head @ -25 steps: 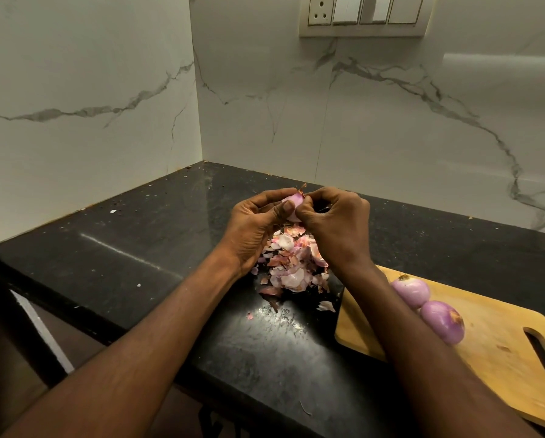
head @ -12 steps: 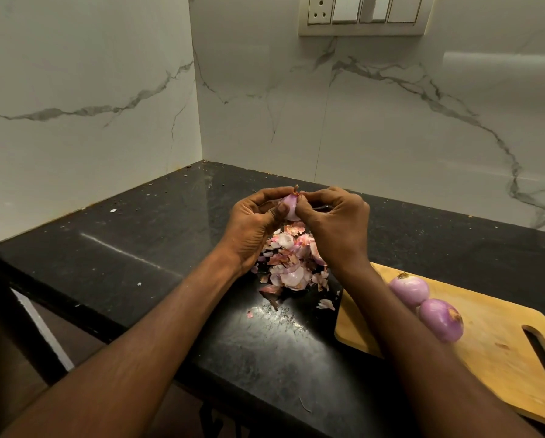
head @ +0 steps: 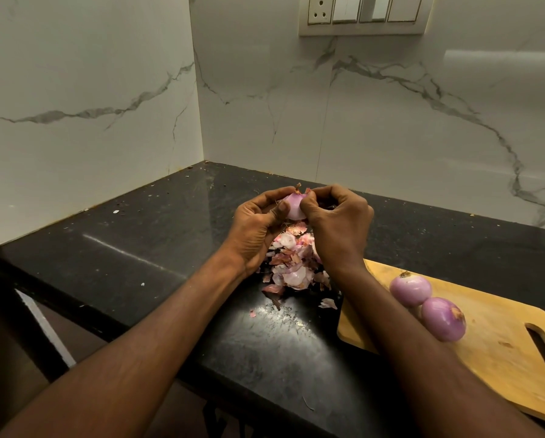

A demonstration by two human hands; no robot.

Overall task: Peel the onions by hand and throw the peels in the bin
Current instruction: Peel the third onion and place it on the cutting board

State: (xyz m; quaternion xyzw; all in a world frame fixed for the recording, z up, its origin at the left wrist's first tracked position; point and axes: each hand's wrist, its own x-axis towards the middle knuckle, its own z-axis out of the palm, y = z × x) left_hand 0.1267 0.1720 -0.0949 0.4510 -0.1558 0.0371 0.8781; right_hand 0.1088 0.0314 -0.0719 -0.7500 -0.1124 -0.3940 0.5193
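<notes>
Two hands: both meet at about 12 o'clock from the peel heap, raised above the desk (head: 132, 248).
Left hand (head: 258, 226): cups the onion (head: 291, 207) from the 9 o'clock side, thumb curled against its pale skin.
Right hand (head: 334, 216): fingers bent tight, pinching a scrap of skin near the onion's dry tip at 12 o'clock.
Onion in hand: mostly bare and pinkish-white, with a little papery tip sticking up; held just above the peel heap (head: 291, 263).
Peeled onions (head: 427, 306): two lie touching each other on the cutting board (head: 501, 352), at 4 o'clock from the hands.
Peels: a loose pile on the desk, a few flakes strayed toward 6 o'clock.
Bin: not in view.
Step in hand: stripping the last skin, by my reading.
Doing it well: pull the pinched strip down along the curve from tip toward root, so it comes off whole; turn the bulb in the left palm to find leftover patches; keep working over the heap so scraps fall together for one easy gather.
Risk: dry flakes tear short and scatter.
</notes>
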